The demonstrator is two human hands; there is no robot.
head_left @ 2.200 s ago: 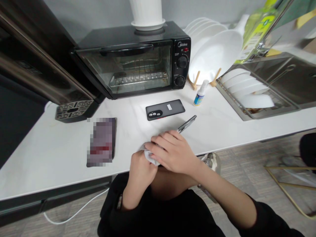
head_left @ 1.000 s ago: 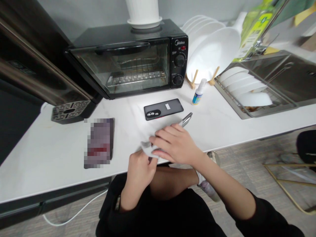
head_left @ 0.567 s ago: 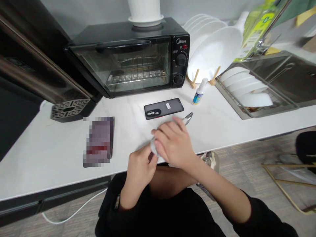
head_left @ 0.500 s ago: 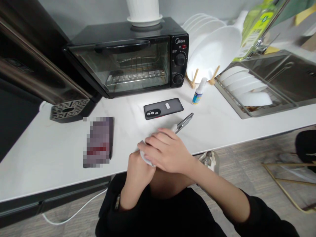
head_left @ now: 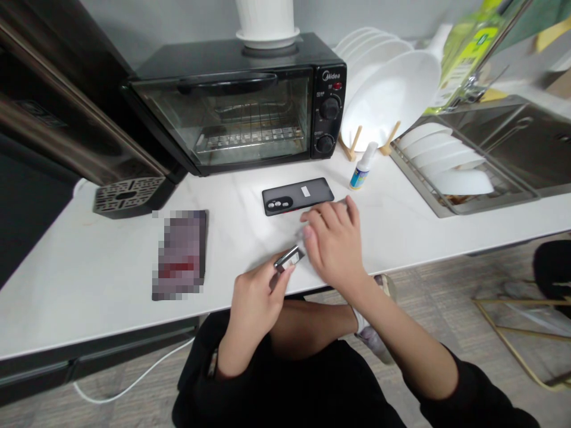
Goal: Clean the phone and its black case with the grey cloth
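My left hand [head_left: 256,297] is closed round a small silver and dark phone-like item [head_left: 289,259], gripping its lower end over the counter's front edge. Just right of that item is my right hand [head_left: 334,241], its fingers curled and slightly blurred, with a pale wisp, perhaps a cloth, at the fingertips. Behind the hands a dark phone case [head_left: 298,197] with a camera cutout and a white label lies flat. A small white spray bottle [head_left: 363,166] stands behind my right hand. On the left lies a dark phone [head_left: 182,255], its face pixelated.
A black toaster oven [head_left: 223,119] stands at the back, a white pot [head_left: 266,21] on top. Right of it are white plates [head_left: 392,95] in a wooden rack and a sink [head_left: 513,137] with bowls. A machine's drip tray [head_left: 129,196] is at left on the white counter [head_left: 111,273].
My hands have moved apart. My right hand has shifted right and up, off my left hand. The silver item has come lower and left, and now shows at my left fingers.
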